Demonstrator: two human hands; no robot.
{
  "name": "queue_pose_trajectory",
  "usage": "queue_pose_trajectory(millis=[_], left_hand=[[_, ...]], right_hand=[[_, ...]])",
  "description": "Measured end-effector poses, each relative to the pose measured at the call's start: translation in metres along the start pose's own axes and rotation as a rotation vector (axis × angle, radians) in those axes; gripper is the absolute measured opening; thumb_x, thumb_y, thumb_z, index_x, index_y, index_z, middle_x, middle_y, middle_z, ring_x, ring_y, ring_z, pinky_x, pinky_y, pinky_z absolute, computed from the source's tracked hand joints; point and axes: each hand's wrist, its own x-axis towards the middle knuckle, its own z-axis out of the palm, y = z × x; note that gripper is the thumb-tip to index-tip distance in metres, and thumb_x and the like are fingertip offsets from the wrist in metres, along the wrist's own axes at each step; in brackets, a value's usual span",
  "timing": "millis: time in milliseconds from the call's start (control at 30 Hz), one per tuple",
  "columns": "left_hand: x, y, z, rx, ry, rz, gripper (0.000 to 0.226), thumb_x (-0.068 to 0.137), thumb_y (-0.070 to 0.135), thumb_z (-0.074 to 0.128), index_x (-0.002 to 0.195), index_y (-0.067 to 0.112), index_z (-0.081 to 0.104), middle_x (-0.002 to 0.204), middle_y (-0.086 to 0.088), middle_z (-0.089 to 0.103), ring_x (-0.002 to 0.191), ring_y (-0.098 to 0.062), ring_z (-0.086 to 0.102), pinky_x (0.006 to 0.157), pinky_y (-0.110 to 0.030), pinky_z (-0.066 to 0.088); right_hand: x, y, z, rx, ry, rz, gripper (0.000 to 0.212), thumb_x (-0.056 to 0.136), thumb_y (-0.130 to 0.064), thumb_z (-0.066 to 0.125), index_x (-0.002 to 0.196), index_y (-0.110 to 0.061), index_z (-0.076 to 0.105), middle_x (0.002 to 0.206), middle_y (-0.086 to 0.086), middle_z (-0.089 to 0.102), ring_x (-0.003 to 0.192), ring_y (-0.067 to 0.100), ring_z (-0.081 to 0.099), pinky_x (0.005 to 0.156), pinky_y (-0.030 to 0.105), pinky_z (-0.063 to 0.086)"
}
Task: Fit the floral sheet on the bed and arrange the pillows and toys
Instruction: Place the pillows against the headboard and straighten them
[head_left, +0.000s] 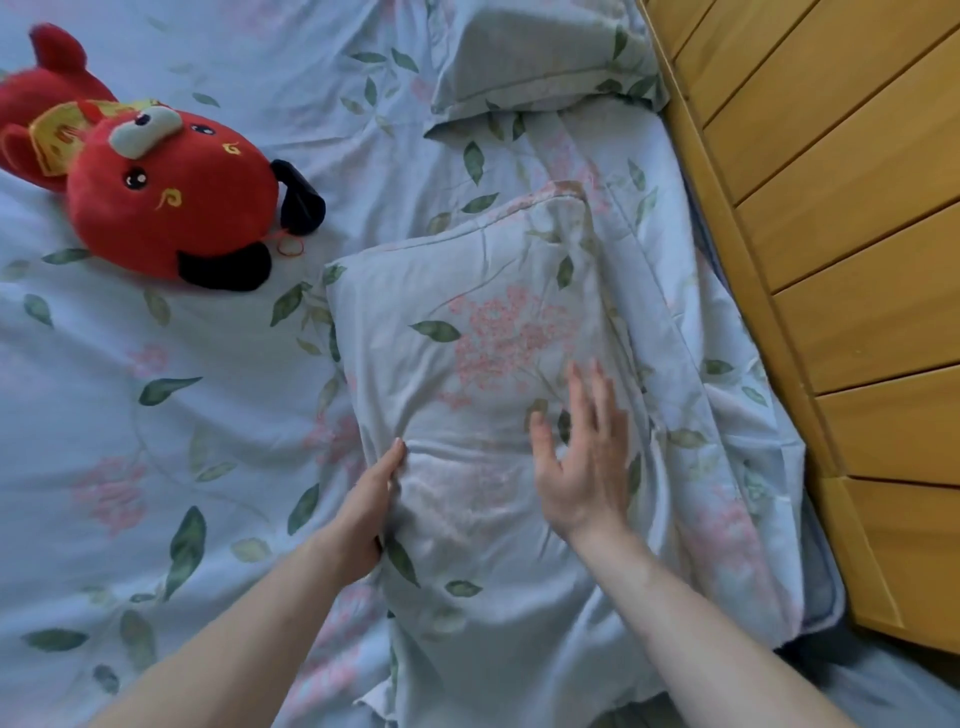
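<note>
The left hand (371, 512) grips the near pillow's (467, 364) left edge at six o'clock. The right hand (582, 457) hovers above it, fingers spread wide, holding nothing. A red toy (166, 208) lies on the sheet (130, 415) at ten o'clock; a second pillow (540, 57) at one.

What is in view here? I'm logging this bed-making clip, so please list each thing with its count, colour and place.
near pillow: one, pale blue floral, centre, under both hands
far pillow: one, same print, top, by the headboard
floral sheet: one, pale blue with pink flowers and green leaves, covering the bed
plush toy: one, red with black parts, upper left on the sheet
wooden headboard: one, yellow-brown, right
left hand: grips the near pillow's left edge
right hand: open, fingers spread over the near pillow
</note>
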Motion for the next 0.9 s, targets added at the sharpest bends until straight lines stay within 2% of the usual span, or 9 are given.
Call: queue_pose_trajectory(millis=[100, 167, 367, 467, 533, 600, 733, 833, 900], left_hand=[[-0.003, -0.007, -0.005, -0.025, -0.028, -0.012, 0.052, 0.092, 0.058, 0.062, 0.127, 0.019, 0.065, 0.115, -0.005, 0.075, 0.111, -0.028, 0.07, 0.108, -0.047, 0.047], [-0.003, -0.011, -0.013, 0.064, -0.011, -0.008, 0.053, 0.094, 0.051, 0.064, 0.136, 0.019, 0.058, 0.116, -0.002, 0.075, 0.109, -0.027, 0.07, 0.104, -0.049, 0.05], [-0.014, -0.007, -0.021, 0.278, -0.011, 0.068, 0.056, 0.099, 0.058, 0.049, 0.146, 0.027, 0.046, 0.134, 0.011, 0.059, 0.116, -0.016, 0.06, 0.095, -0.034, 0.049], [-0.013, -0.005, -0.013, 0.222, 0.004, 0.222, 0.082, 0.086, 0.071, 0.059, 0.154, 0.036, 0.033, 0.152, 0.022, 0.039, 0.137, -0.012, 0.044, 0.111, -0.037, 0.036], [-0.014, -0.008, -0.002, 0.198, -0.016, 0.315, 0.082, 0.082, 0.068, 0.068, 0.15, 0.038, 0.033, 0.146, 0.027, 0.041, 0.135, -0.006, 0.041, 0.114, -0.036, 0.035], [-0.017, -0.013, 0.011, 0.216, -0.017, 0.374, 0.072, 0.089, 0.05, 0.069, 0.148, 0.039, 0.029, 0.133, 0.027, 0.043, 0.127, -0.003, 0.041, 0.108, -0.032, 0.035], [-0.018, -0.013, 0.016, 0.236, -0.021, 0.361, 0.065, 0.089, 0.034, 0.075, 0.138, 0.037, 0.032, 0.122, 0.027, 0.053, 0.109, 0.0, 0.056, 0.094, -0.024, 0.045], [-0.016, -0.008, 0.015, 0.307, 0.004, 0.356, 0.063, 0.087, 0.022, 0.078, 0.132, 0.034, 0.035, 0.116, 0.021, 0.059, 0.099, 0.004, 0.06, 0.075, -0.015, 0.051], [-0.019, -0.006, 0.019, 0.374, 0.067, 0.369, 0.07, 0.086, 0.02, 0.079, 0.139, 0.031, 0.035, 0.121, 0.015, 0.06, 0.103, -0.003, 0.062, 0.079, -0.016, 0.052]], right_hand=[[-0.07, 0.012, 0.049, -0.243, -0.354, -0.179, 0.072, 0.102, -0.063, 0.024, 0.162, -0.031, 0.002, 0.167, -0.014, -0.017, 0.156, 0.013, -0.01, 0.125, 0.043, -0.005], [-0.091, 0.052, 0.049, -0.335, -0.405, -0.12, 0.078, 0.099, -0.07, 0.019, 0.163, -0.027, 0.004, 0.166, -0.014, -0.016, 0.155, 0.011, -0.009, 0.125, 0.04, -0.003], [-0.025, 0.11, -0.021, -0.285, -0.155, 0.419, 0.082, 0.096, -0.072, 0.016, 0.162, -0.025, 0.0, 0.17, 0.003, -0.006, 0.156, 0.028, 0.003, 0.124, 0.056, 0.012], [0.025, 0.089, -0.044, -0.132, 0.045, 0.289, 0.075, 0.101, -0.061, 0.032, 0.162, -0.025, 0.01, 0.17, 0.001, 0.004, 0.155, 0.022, 0.009, 0.123, 0.046, 0.017], [0.036, 0.07, -0.035, -0.056, 0.061, 0.163, 0.072, 0.101, -0.059, 0.035, 0.162, -0.029, 0.011, 0.17, -0.005, 0.006, 0.155, 0.015, 0.008, 0.122, 0.039, 0.013], [0.021, 0.074, -0.014, -0.077, -0.116, 0.179, 0.079, 0.096, -0.069, 0.026, 0.162, -0.029, 0.009, 0.17, -0.003, 0.007, 0.155, 0.016, 0.01, 0.125, 0.041, 0.012], [-0.04, 0.123, -0.002, -0.093, -0.467, 0.629, 0.123, 0.066, -0.095, 0.013, 0.162, -0.018, 0.006, 0.169, 0.006, 0.012, 0.154, 0.026, 0.017, 0.124, 0.044, 0.018], [-0.037, 0.13, -0.022, 0.1, -0.46, 0.768, 0.126, 0.065, -0.097, 0.034, 0.162, -0.019, 0.011, 0.166, 0.008, 0.024, 0.151, 0.029, 0.027, 0.122, 0.043, 0.024], [-0.022, 0.126, -0.039, 0.245, -0.499, 0.831, 0.119, 0.072, -0.089, 0.05, 0.162, -0.021, 0.014, 0.164, 0.004, 0.029, 0.149, 0.027, 0.031, 0.12, 0.039, 0.027]])
